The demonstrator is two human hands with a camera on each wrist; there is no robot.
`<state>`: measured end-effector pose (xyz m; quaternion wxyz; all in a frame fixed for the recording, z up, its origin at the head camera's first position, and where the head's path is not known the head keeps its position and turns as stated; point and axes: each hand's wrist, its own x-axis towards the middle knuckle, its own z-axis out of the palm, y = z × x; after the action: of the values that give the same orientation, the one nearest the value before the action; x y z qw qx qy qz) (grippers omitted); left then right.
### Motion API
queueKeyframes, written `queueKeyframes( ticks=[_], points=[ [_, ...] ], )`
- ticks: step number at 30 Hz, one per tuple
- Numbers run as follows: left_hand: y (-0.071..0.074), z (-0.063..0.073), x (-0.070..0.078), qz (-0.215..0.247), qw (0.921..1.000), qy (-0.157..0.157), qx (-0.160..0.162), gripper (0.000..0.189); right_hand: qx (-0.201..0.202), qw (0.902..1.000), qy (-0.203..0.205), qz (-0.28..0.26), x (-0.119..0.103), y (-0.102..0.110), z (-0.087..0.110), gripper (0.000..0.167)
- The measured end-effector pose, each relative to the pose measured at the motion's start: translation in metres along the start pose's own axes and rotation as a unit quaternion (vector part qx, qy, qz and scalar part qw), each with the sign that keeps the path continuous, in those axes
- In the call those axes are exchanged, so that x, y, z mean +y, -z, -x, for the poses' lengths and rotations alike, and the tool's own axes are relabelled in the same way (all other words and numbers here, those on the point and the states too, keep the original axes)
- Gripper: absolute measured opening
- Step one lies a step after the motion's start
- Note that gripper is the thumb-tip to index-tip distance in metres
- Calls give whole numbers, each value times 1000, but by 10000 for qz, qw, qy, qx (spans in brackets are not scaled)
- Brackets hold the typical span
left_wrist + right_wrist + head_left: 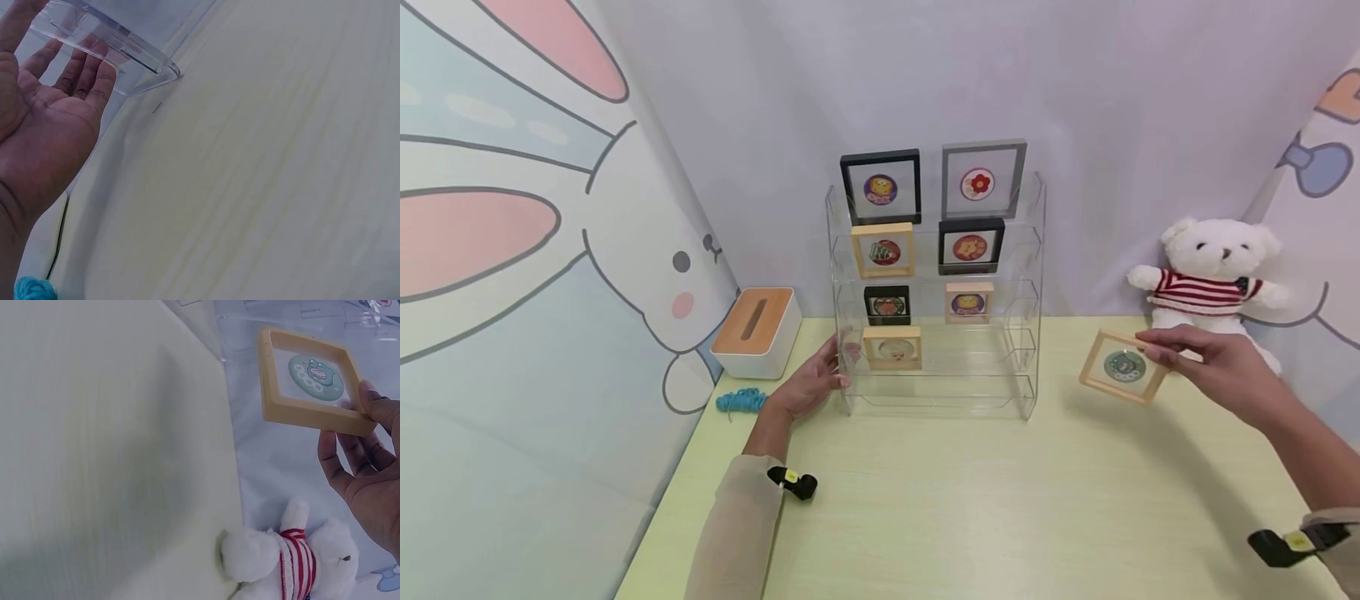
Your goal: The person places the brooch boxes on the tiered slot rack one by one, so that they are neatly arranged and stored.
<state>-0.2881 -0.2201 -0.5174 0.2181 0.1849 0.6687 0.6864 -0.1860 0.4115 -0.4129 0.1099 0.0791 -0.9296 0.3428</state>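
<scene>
My right hand (1217, 367) pinches a light wooden frame (1096, 372) by one edge, raised above the table and tilted. In the right wrist view, this frame (312, 415) has a clear pane with a round green badge inside; the thumb lies on its face and the fingers curl behind. To the left stands a clear acrylic tiered rack (955, 385). My left hand (808, 385) is at the rack's left side, fingers extended and overlapping the clear panel. Several badge frames sit on the rack, among them a grey frame (1015, 185) and a black frame (917, 187) on top.
A white bear (1223, 243) in a striped sweater sits at the back right, just behind my right hand. At left are a tissue box (787, 330) with a wooden lid and a blue cord bundle (741, 401). A curtain backs the pale table (940, 508).
</scene>
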Motion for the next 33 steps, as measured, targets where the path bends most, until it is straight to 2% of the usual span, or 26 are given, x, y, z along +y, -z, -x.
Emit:
queueKeyframes(
  ticks=[7, 13, 19, 23, 27, 30, 33],
  points=[
    [-1, -1, 0, 58, 10000, -35, -32, 98, 150, 9974, 645, -273, -28, -10, -19, 28],
    [0, -1, 0, 41, 10000, -41, -37, 98, 3, 9973, 666, -321, -59, -16, -34, 29],
    [1, 0, 0, -1, 10000, 20, -23, 99, -171, 9935, 962, -588, -93, -27, -48, 26],
    [2, 0, -1, 8, 10000, 42, -25, 100, -252, 9884, 1278, -779, -115, -41, -60, 26],
    [2, -1, -1, 37, 10000, 62, -12, 100, -256, 9797, 1806, -835, -135, -58, -70, 28],
    [2, -1, 0, 47, 10000, 59, -13, 100, -226, 9701, 2291, -771, -144, -72, -76, 32],
    [1, 0, 1, 44, 10000, 33, -31, 100, -163, 9630, 2603, -682, -149, -86, -80, 35]
  ],
)
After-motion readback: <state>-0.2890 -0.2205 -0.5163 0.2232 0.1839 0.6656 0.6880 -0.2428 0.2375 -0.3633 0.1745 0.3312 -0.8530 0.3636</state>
